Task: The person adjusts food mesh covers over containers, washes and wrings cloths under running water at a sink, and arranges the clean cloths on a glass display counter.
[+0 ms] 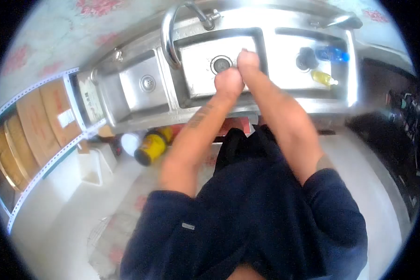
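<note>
Over the middle sink basin [203, 49], my left hand [229, 81] and my right hand [248, 60] are close together, seeming to touch. Both look rounded and blurred, so their fingers and anything between them cannot be made out. The drain [220, 64] of this basin lies just left of my right hand and above my left. A curved metal faucet [167, 35] arches over the basin's left side, and I cannot make out water coming from it.
The right basin [284, 39] holds a blue bottle [331, 54], a yellow bottle [323, 78] and a dark round item [306, 59]. On the left are a smaller basin [142, 100] and a shelf with cardboard boxes [39, 112]. A yellow-black container [150, 148] stands below the sink.
</note>
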`<state>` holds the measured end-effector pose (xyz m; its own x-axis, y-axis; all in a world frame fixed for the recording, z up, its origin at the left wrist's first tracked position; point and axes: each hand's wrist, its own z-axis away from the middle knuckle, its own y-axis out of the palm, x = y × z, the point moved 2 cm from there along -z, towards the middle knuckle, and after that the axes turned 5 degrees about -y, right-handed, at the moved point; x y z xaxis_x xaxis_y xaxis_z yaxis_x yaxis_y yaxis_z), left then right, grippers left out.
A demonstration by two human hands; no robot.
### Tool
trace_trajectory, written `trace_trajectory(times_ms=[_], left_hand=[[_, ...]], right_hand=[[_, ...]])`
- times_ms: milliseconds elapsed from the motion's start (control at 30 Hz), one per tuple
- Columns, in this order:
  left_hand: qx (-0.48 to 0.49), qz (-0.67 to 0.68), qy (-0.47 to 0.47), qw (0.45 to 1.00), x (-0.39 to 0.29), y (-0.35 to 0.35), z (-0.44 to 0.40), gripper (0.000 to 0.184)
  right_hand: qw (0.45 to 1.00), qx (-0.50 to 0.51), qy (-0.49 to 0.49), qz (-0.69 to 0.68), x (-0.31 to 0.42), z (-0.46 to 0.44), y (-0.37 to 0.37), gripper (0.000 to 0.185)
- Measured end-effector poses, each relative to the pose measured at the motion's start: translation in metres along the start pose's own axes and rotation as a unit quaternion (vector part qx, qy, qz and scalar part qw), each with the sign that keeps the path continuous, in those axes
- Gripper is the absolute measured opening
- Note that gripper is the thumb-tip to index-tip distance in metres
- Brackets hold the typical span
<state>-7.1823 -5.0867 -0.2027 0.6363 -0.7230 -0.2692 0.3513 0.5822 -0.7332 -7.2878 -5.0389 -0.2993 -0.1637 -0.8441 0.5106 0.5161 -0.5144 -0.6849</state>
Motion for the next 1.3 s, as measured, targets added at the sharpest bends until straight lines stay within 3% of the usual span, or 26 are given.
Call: trace_trajectory(times_ms=[67,133,167,200,267,300,333,367,400,433,500,533,600,633,667,733,800,867,900,933,1000,1067,1167,1267,1300], left_hand=[[-0.076,0.016,0.004,0.997,-0.008,-0.026,0.01,0.047],[-0.092,0.038,-0.015,0.995,-0.022,-0.064,0.032,0.05],[-0.208,0.129,0.063,0.968,-0.024,-0.081,0.041,0.051],[-0.319,0.215,0.143,0.912,-0.025,-0.093,0.047,0.053],[-0.384,0.271,0.216,0.856,-0.025,-0.092,0.056,0.05],[-0.266,0.251,0.112,0.924,-0.007,-0.042,0.014,0.049],[-0.054,0.182,0.036,0.981,0.041,0.034,-0.04,0.048],[0.315,0.109,-0.174,0.927,0.058,0.056,-0.05,0.05],[-0.095,0.145,-0.025,0.985,0.037,0.041,-0.012,0.052],[-0.105,0.146,-0.023,0.983,0.015,0.01,-0.008,0.056],[-0.025,0.173,-0.05,0.983,0.026,0.008,-0.011,0.056],[0.035,0.318,-0.06,0.945,0.011,-0.014,0.011,0.063],[0.001,0.413,-0.049,0.909,-0.012,-0.032,0.033,0.058],[-0.018,0.432,-0.028,0.901,-0.017,-0.032,0.036,0.041],[-0.019,0.429,-0.026,0.903,-0.021,-0.029,0.048,0.041],[0.07,0.566,-0.046,0.82,-0.04,-0.032,0.058,0.039],[0.076,0.576,-0.033,0.813,-0.072,-0.042,0.078,0.037],[0.152,0.702,-0.061,0.693,-0.122,-0.06,0.123,0.034],[0.175,0.723,-0.037,0.667,-0.13,-0.045,0.115,0.029],[0.187,0.714,-0.029,0.674,-0.14,-0.036,0.112,0.029],[0.182,0.62,0.057,0.761,-0.167,-0.025,0.105,0.029],[0.217,0.596,0.056,0.771,-0.205,-0.027,0.113,0.031],[0.259,0.488,0.091,0.828,-0.254,-0.019,0.121,0.026],[0.329,0.393,0.117,0.85,-0.286,0.006,0.111,0.021],[0.397,0.374,0.119,0.83,-0.293,0.015,0.111,0.022]], right_hand=[[0.993,-0.026,-0.098,-0.054,0.007,-0.004,-0.003,0.052],[0.955,0.036,-0.089,-0.282,0.063,0.036,-0.071,0.04],[0.941,0.014,-0.16,-0.297,0.092,0.069,-0.113,0.034],[0.94,0.013,-0.158,-0.301,0.093,0.088,-0.117,0.034],[0.851,-0.172,-0.377,-0.321,0.097,0.109,-0.135,0.032],[0.91,-0.091,-0.327,-0.238,0.078,0.096,-0.1,0.029],[0.948,-0.019,-0.242,-0.208,0.047,0.074,-0.063,0.032],[0.959,0.061,-0.137,-0.239,-0.001,0.069,-0.025,0.036],[0.946,0.081,-0.084,-0.302,-0.017,0.062,-0.006,0.041],[0.912,0.126,-0.011,-0.39,-0.019,0.05,0.002,0.045],[0.847,0.217,0.085,-0.478,-0.032,0.053,-0.006,0.054],[0.841,0.224,0.115,-0.478,-0.048,0.095,-0.02,0.054],[0.822,0.287,0.027,-0.492,-0.014,0.078,-0.084,0.056],[0.819,0.269,0.02,-0.507,-0.008,0.091,-0.116,0.06],[0.817,0.268,0.018,-0.51,-0.013,0.107,-0.139,0.06],[0.832,0.258,-0.102,-0.481,-0.023,0.118,-0.186,0.059],[0.822,0.256,-0.151,-0.485,-0.036,0.122,-0.225,0.056],[0.829,0.236,-0.209,-0.461,-0.054,0.151,-0.277,0.059],[0.814,0.212,-0.195,-0.505,-0.068,0.157,-0.291,0.061],[0.814,0.195,-0.195,-0.511,-0.088,0.156,-0.3,0.061],[0.757,0.196,-0.142,-0.607,-0.134,0.156,-0.322,0.063],[0.795,0.13,-0.06,-0.59,-0.171,0.167,-0.339,0.05],[0.909,-0.003,-0.003,-0.417,-0.228,0.19,-0.356,0.02],[0.874,-0.051,0.013,-0.483,-0.266,0.24,-0.382,0.017],[0.848,-0.041,0.034,-0.527,-0.287,0.254,-0.383,0.017]])
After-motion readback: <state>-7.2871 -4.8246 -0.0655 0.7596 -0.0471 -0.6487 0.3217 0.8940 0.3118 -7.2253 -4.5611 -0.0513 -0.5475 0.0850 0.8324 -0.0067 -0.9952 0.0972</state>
